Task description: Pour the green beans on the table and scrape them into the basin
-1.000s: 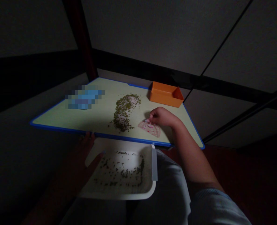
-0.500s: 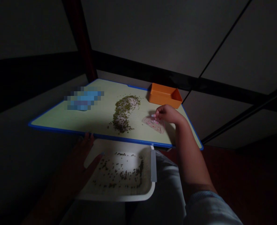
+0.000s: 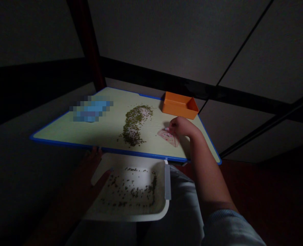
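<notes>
My right hand (image 3: pixel 182 126) pinches the upper edge of a clear pink fan-shaped piece, like a protractor (image 3: pixel 168 137), at the right of the pale board (image 3: pixel 105 131). Left of it, small green grains (image 3: pixel 132 121) lie in a curved heap mixed with pale bits. In dim light my left hand (image 3: pixel 92 171) rests over the left rim of a white basin (image 3: pixel 156 216), thumb and fingers spread, holding nothing. The basin sits below the board's near edge, with scattered grains on its bottom.
An orange open box (image 3: pixel 179 105) stands at the board's far right corner. A blurred blue item (image 3: pixel 93 110) lies at the board's left. Behind the board are dark panels, and my legs are beneath the basin.
The pink piece has shifted slightly and turned a little in my right hand, which has dropped a touch. My left hand has hardly moved.
</notes>
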`<move>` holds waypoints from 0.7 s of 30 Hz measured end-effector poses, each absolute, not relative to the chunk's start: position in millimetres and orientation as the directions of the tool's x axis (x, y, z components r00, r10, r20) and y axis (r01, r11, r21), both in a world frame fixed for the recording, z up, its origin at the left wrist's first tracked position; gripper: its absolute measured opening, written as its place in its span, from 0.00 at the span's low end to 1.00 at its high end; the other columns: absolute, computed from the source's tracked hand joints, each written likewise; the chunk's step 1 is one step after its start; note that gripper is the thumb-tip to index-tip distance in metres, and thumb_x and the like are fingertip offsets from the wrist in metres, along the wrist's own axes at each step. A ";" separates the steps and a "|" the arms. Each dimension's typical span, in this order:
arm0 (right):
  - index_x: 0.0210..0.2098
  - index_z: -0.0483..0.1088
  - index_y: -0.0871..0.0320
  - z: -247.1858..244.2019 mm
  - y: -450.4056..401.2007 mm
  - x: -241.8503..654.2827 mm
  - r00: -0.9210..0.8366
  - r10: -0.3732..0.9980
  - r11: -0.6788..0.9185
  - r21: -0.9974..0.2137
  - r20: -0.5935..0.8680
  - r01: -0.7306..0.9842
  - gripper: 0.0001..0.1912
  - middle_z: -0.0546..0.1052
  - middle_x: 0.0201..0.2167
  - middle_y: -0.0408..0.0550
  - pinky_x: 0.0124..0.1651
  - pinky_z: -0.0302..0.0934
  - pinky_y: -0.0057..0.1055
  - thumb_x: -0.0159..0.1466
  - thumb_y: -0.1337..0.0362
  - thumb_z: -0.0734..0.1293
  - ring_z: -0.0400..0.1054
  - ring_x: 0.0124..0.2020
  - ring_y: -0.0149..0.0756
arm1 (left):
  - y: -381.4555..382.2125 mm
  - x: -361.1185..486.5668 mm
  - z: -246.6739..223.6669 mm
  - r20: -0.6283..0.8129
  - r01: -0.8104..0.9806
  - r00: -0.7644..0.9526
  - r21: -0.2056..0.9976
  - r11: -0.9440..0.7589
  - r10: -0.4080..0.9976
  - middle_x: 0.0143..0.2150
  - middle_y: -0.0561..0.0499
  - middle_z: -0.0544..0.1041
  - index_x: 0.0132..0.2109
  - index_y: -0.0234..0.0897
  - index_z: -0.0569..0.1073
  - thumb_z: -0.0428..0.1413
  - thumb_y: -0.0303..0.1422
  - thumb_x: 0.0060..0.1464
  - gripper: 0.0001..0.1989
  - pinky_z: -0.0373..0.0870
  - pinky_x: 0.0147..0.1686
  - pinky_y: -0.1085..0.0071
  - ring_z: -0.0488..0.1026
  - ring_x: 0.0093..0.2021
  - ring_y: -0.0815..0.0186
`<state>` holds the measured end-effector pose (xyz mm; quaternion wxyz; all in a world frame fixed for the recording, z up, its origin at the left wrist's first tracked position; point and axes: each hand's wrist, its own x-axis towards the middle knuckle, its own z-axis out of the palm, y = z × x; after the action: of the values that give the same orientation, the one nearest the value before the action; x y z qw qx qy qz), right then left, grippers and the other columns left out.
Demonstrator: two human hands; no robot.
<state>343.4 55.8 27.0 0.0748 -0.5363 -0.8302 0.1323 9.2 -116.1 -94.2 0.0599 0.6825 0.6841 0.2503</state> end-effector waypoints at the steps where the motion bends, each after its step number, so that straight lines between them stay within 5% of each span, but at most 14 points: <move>1: 0.28 0.76 0.65 27.6 55.9 343.7 -0.388 0.922 0.374 -0.266 0.001 0.888 0.12 0.74 0.22 0.47 0.28 0.47 0.28 0.60 0.62 0.67 0.58 0.23 0.28 | -115.9 9.1 -94.3 0.261 0.904 -0.060 0.423 -0.058 0.964 0.72 0.44 0.54 0.66 0.36 0.57 0.42 0.55 0.54 0.39 0.54 0.67 0.49 0.50 0.71 0.53; 15: 0.27 0.75 0.64 14.6 57.6 323.7 -0.445 0.890 0.452 -0.287 0.094 0.844 0.11 0.71 0.20 0.44 0.28 0.42 0.29 0.61 0.63 0.66 0.53 0.21 0.26 | -118.7 6.4 -101.1 0.288 0.909 -0.060 0.412 -0.067 0.956 0.72 0.48 0.52 0.67 0.42 0.53 0.44 0.53 0.55 0.37 0.55 0.67 0.50 0.49 0.71 0.55; 21: 0.26 0.74 0.63 10.7 57.3 319.6 -0.541 0.834 0.543 -0.342 0.110 0.767 0.13 0.69 0.19 0.42 0.28 0.43 0.28 0.62 0.61 0.66 0.54 0.22 0.26 | -118.7 10.9 -90.9 0.229 0.890 -0.074 0.454 -0.039 0.971 0.72 0.43 0.52 0.66 0.36 0.56 0.44 0.54 0.54 0.38 0.52 0.68 0.50 0.49 0.71 0.54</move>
<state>319.6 57.3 10.7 0.1307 -0.4607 -0.8686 0.1273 10.9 -118.7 -90.9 0.0805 0.6757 0.6884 0.2511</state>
